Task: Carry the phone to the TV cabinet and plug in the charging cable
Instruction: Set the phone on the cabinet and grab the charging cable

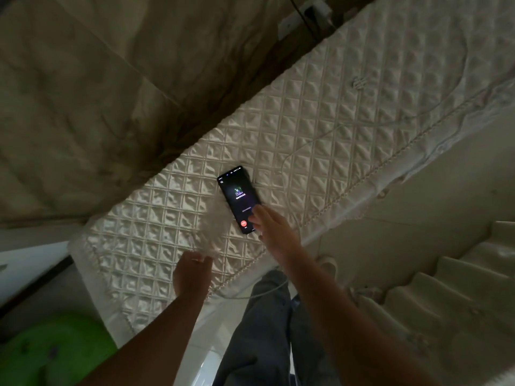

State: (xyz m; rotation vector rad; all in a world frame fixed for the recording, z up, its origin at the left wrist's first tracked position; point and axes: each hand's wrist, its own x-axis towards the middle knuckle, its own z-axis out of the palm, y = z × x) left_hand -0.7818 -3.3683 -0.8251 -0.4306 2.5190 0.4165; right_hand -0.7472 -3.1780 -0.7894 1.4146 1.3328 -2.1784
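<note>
Phone lay screen-up on quilted cabinet cover; right hand steadied it, fingers spread. Left hand pinched cable end, prob. to plug in.

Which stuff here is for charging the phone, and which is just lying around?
For the job:
phone, lit, lying on the quilted cover
white cable, near the left hand
right hand, touching the phone

Just there:
green thing on the floor

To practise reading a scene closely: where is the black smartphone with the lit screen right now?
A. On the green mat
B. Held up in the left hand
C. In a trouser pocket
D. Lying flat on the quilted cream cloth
D: the black smartphone with the lit screen lies screen-up on the quilted cream cloth, the right hand touching its near end.
</note>
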